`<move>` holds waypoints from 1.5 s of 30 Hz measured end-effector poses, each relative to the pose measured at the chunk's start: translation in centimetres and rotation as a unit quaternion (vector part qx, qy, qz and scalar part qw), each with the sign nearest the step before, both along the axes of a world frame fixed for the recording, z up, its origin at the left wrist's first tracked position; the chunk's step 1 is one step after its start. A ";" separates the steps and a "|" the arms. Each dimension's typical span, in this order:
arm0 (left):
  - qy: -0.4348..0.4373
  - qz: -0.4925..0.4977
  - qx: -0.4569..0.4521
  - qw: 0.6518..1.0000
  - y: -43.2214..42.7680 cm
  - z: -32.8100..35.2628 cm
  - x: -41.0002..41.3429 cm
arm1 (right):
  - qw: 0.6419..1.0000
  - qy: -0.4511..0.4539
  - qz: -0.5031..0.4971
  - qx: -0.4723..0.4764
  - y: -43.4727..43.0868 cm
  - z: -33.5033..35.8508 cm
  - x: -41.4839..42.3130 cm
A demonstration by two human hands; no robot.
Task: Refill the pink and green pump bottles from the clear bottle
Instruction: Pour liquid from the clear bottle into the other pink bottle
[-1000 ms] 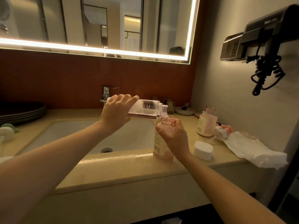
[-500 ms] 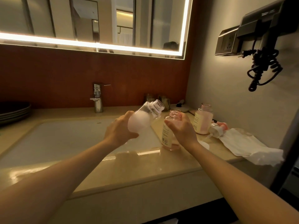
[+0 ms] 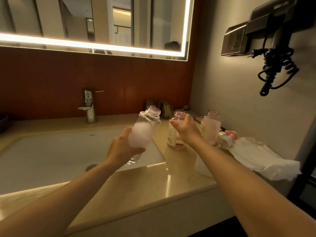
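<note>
**A:** Closest in, both forearms reach over the beige stone counter [image 3: 153,185].

**B:** And the left hand [image 3: 122,147] wraps the lower body of the clear plastic bottle [image 3: 143,132]. The bottle is tilted, its open threaded mouth up and to the right. There's white foam inside, and it sits over the right side of the white sink basin [image 3: 42,154].

**A:** The right hand [image 3: 186,130]?

**B:** Curled round the uncapped pink transparent bottle [image 3: 172,137], upright on the counter beside the basin. The two mouths are near, not touching.

**A:** Just beyond, a second uncapped frosted bottle [image 3: 211,127] stands upright, with white and pink pump heads [image 3: 225,140] lying at the edge of a white paper towel [image 3: 256,156].

**B:** Farther back, the chrome tap [image 3: 89,106], then the lit-edged mirror [image 3: 102,23].
</note>
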State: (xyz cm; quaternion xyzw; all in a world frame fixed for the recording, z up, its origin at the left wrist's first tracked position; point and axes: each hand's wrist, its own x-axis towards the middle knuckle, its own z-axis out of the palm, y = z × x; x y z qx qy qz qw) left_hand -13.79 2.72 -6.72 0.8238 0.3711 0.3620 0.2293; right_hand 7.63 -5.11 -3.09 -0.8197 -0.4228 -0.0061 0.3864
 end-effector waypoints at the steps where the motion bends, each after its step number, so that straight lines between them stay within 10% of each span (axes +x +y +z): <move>1: 0.000 0.002 0.000 1.000 0.1 -0.1 0.0 | 1.000 -0.012 -0.004 -0.010 0.0 0.1 0.1; 8: 0.009 0.003 0.005 1.000 0.8 -0.3 0.8 | 0.945 -0.170 -0.140 0.241 -3.4 0.9 2.1; 23: 0.027 -0.010 0.039 0.999 0.0 -0.1 2.3 | 0.980 0.008 -0.176 0.094 -3.6 -1.7 8.4; 45: 0.021 0.013 0.079 0.997 -1.4 2.3 -2.5 | 0.983 -0.102 -0.018 0.149 -6.6 0.6 -2.9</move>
